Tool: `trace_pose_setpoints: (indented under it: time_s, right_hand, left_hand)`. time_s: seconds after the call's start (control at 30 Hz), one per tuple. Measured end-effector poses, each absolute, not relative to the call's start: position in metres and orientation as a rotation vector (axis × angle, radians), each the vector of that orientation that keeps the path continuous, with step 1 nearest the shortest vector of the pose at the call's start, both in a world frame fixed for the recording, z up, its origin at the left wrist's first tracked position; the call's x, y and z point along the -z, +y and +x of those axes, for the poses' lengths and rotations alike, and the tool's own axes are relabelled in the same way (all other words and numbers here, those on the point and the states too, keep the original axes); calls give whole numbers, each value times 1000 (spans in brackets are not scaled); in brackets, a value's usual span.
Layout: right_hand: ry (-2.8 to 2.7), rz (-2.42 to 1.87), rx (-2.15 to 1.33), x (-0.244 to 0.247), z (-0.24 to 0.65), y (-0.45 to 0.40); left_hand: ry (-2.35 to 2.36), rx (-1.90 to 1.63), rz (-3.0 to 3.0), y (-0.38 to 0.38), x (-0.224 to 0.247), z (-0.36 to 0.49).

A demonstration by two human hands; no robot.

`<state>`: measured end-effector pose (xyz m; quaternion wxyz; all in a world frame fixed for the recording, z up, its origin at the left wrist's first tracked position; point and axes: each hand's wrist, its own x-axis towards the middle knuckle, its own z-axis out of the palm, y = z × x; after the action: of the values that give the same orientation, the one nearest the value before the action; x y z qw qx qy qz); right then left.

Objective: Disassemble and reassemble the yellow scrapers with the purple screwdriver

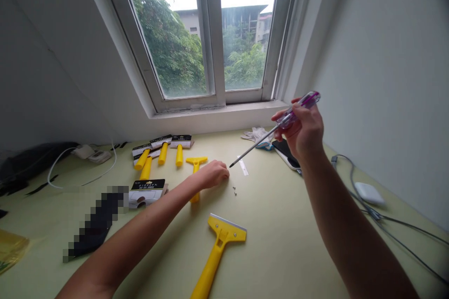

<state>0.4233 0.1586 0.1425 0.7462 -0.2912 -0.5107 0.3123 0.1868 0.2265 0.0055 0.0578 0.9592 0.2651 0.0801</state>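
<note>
My right hand [308, 126] grips a screwdriver [256, 145] by its clear and purple handle, its shaft slanting down to the left. The screwdriver's tip is just right of my left hand [213, 174], whose fingers are curled closed low over the table; whatever they hold, if anything, is hidden. Under my left wrist lies a yellow scraper [196, 160], partly covered by the arm. Two small screws [235, 191] rest right of that hand, and a thin blade strip [242, 166] lies beyond them. Nearer to me is a second yellow scraper [226, 233] with a blade and two screws in its head.
Several yellow-handled scrapers in card sleeves [147, 191] lie at left. At back right are white gloves [259, 134] and a dark phone [286, 152]. Cables [375, 215] and a white case [369, 193] lie along the right wall. A window [210, 56] is behind the table.
</note>
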Motion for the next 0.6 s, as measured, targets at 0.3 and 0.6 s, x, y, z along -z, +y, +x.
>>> trace_pose_setpoints:
  time_s: [0.3, 0.6]
  right_hand:
    - [-1093, -637, -677, -141, 426, 159]
    - [-1102, -629, -683, -143, 423, 160]
  left_hand:
    - [877, -363, 2815, 238, -13, 192]
    - [550, -188, 2867, 179, -13, 182]
